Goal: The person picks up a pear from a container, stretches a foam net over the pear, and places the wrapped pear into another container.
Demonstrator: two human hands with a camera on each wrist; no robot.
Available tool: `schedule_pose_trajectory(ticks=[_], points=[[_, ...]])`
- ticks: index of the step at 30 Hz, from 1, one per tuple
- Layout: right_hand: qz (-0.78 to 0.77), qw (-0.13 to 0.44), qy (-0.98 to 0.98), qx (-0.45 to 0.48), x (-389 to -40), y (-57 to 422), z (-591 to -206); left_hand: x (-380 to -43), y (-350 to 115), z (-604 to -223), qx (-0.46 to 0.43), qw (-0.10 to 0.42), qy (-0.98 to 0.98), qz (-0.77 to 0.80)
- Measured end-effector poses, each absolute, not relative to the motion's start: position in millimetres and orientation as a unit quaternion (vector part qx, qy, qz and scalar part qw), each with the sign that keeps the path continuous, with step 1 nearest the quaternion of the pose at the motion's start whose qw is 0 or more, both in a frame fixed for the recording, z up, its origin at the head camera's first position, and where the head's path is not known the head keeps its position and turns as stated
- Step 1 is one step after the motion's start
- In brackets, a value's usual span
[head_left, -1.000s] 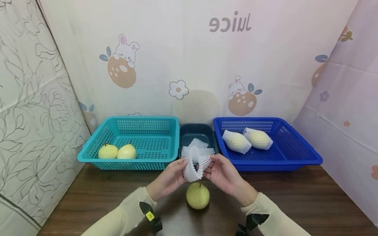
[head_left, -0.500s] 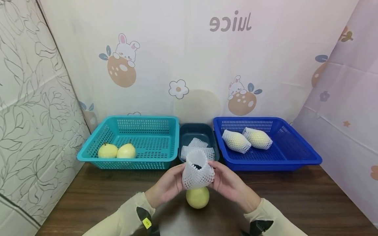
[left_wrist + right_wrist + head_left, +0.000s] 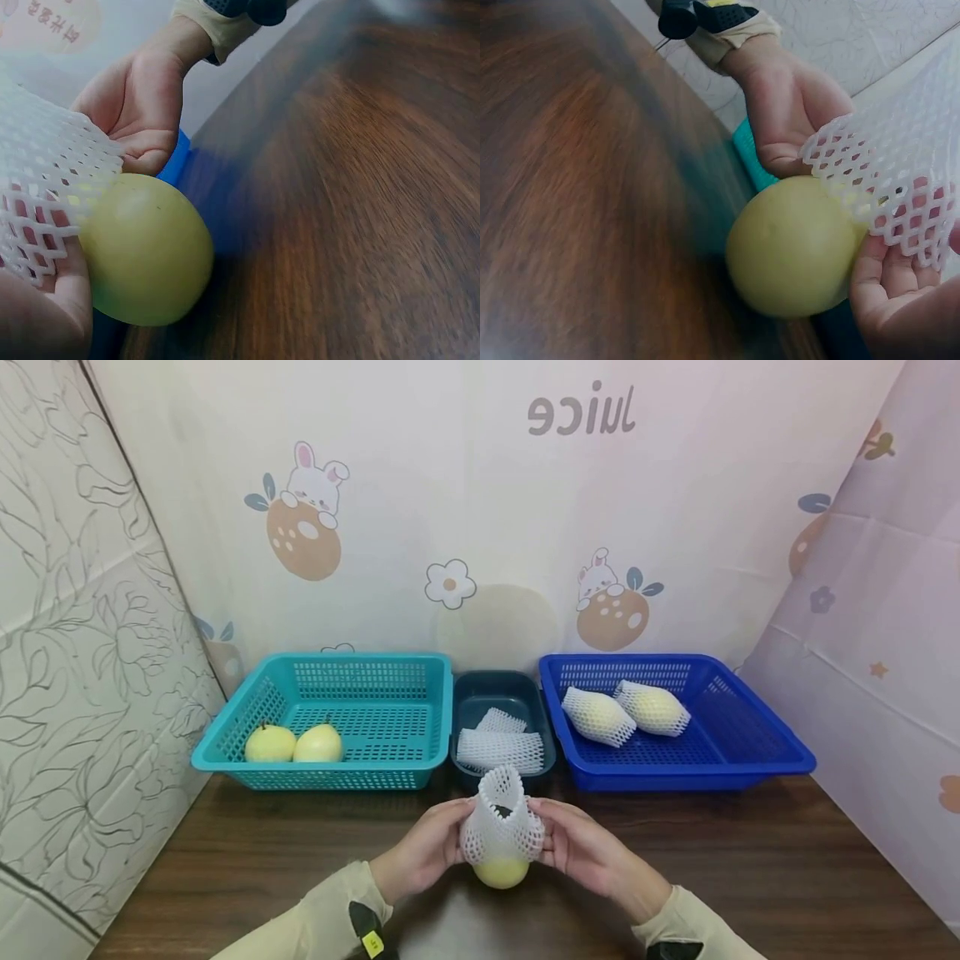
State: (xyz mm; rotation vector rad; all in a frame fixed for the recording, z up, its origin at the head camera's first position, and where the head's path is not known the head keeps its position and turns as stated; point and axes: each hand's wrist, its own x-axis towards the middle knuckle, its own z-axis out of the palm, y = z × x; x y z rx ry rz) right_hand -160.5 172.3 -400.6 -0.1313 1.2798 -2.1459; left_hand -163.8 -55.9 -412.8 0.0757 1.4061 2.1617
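Note:
A white foam net sleeve (image 3: pixel 501 835) covers the upper part of a yellow-green pear (image 3: pixel 501 873), which stands on the table in the head view. My left hand (image 3: pixel 423 850) grips the sleeve's left side, and my right hand (image 3: pixel 592 852) grips its right side. Fingers of both hands sit partly inside the mesh at its lower edge. From the left wrist, the pear (image 3: pixel 150 251) shows bare on its lower part, with the net (image 3: pixel 52 165) over its other end. The right wrist view has the same pear (image 3: pixel 795 251) poking out of the net opening.
A teal basket (image 3: pixel 390 781) at the left holds two bare pears (image 3: pixel 318 744). The blue basket (image 3: pixel 675 782) at the right contains two pears in foam nets (image 3: pixel 600 717). Between them stands a small dark tray (image 3: pixel 495 683) with flattened foam nets (image 3: pixel 501 750). Patterned cloth hangs behind.
Both hands have brought the foam net down and towards me, from above the pear onto its top. The net has turned so its free end points up. The pear stays in place.

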Motion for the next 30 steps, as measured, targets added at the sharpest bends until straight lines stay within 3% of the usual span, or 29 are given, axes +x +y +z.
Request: schedule_pose_trajectory(ticks=[15, 30], points=[[-0.767, 0.296, 0.567, -0.050, -148, 179, -432, -160, -59, -425, -0.009, 0.293, 0.584, 0.757], [-0.715, 0.244, 0.655, -0.007, -151, 173, -433, -162, -63, -437, -0.020, 0.308, 0.586, 0.749]])
